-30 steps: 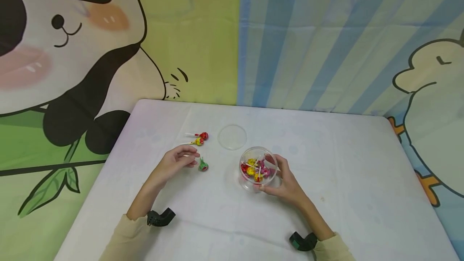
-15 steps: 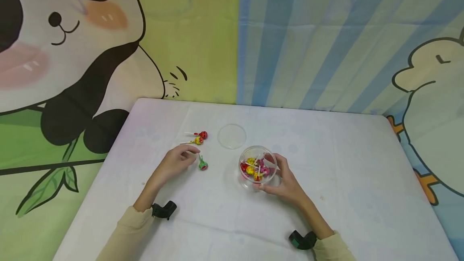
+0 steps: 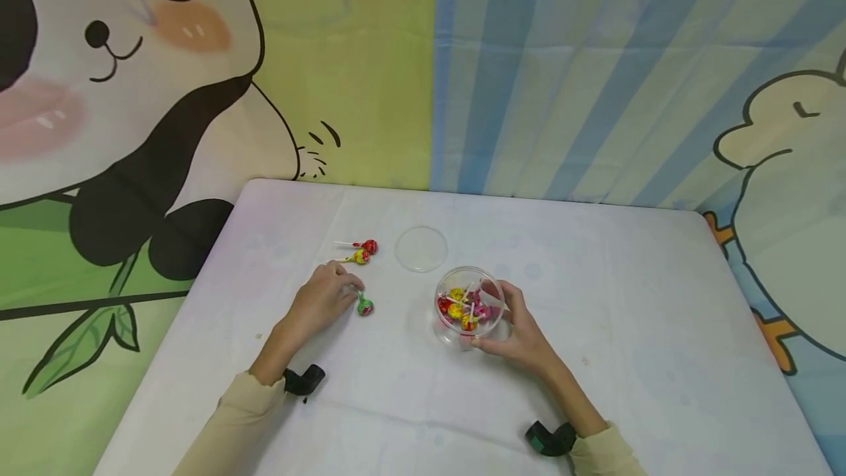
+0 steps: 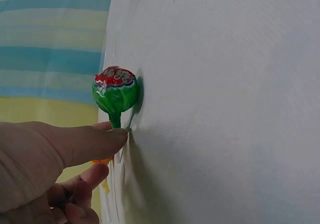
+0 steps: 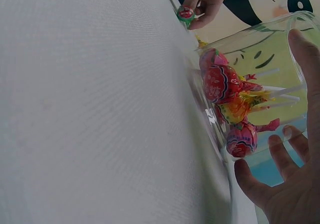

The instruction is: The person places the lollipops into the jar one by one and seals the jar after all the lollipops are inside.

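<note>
A green lollipop (image 4: 116, 95) with a red top lies at the fingertips of my left hand (image 3: 324, 298); thumb and forefinger pinch its stick in the left wrist view. My right hand (image 3: 522, 329) grips a clear round jar (image 3: 471, 270) from its right side, fingers spread around the wall. Inside the jar are several lollipops, red (image 5: 221, 83), yellow (image 5: 236, 108) and pink, their white sticks pointing up toward the open mouth. Past my left hand, a red lollipop (image 3: 370, 247) and a yellow lollipop (image 3: 361, 256) lie side by side with sticks toward the left.
A clear round lid (image 3: 421, 249) lies flat behind the jar, to the right of the two loose lollipops. White cloth covers the table (image 3: 634, 314). A printed curtain (image 3: 515, 79) with a panda and stripes hangs along the table's back edge.
My left hand has turned and lowered its fingers onto the green lollipop's stick, and the lollipop has shifted slightly left. My right hand and the jar stay put.
</note>
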{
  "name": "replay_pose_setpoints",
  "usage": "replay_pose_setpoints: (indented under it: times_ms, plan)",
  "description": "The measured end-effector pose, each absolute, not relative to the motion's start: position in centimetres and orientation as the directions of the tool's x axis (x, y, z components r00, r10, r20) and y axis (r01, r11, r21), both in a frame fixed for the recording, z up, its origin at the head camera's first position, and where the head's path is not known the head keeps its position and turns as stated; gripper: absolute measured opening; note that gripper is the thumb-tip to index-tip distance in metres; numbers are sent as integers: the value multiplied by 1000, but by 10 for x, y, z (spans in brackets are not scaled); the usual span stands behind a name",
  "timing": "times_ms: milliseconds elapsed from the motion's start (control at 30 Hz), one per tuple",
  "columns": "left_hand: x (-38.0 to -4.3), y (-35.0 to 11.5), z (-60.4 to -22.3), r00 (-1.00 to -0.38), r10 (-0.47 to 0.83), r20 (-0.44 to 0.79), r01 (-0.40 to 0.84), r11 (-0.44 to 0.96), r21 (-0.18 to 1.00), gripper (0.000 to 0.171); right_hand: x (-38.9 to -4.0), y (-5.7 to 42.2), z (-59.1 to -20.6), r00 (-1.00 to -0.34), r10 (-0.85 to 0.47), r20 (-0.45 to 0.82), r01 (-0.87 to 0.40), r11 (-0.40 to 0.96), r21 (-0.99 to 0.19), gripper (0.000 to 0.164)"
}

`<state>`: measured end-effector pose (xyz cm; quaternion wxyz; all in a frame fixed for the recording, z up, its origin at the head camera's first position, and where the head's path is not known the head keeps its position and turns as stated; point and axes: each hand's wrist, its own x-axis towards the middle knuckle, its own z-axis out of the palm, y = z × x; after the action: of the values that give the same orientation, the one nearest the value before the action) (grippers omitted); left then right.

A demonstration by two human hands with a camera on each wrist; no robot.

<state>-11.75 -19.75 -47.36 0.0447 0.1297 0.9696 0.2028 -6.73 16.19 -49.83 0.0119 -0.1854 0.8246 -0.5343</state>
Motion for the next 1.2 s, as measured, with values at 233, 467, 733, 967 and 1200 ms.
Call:
replay_pose_setpoints:
  times_ms: [233,467,733,967,1200]
  plan:
    - [-113,-204,-474,-970,244,-11,224,903,367,12,-67,162,-499,-933,-317,169,-282,356,-891,93]
    - [-112,-211,-477,-971,238,0,221,901,373,6,-66,162,-501,-940,-305,151,-257,345,-903,92]
    - [-101,-220,-475,-981,196,12,163,779,605,8,-66,162,-500,-935,-311,168,-278,355,-892,93]
    - [-90,-225,-464,-992,121,-22,68,689,721,15,-67,162,-500,-938,-309,156,-264,348,-899,93]
    - [-81,-221,-437,-987,158,-27,56,495,867,24,-67,161,-501,-943,-305,136,-245,356,-902,93]
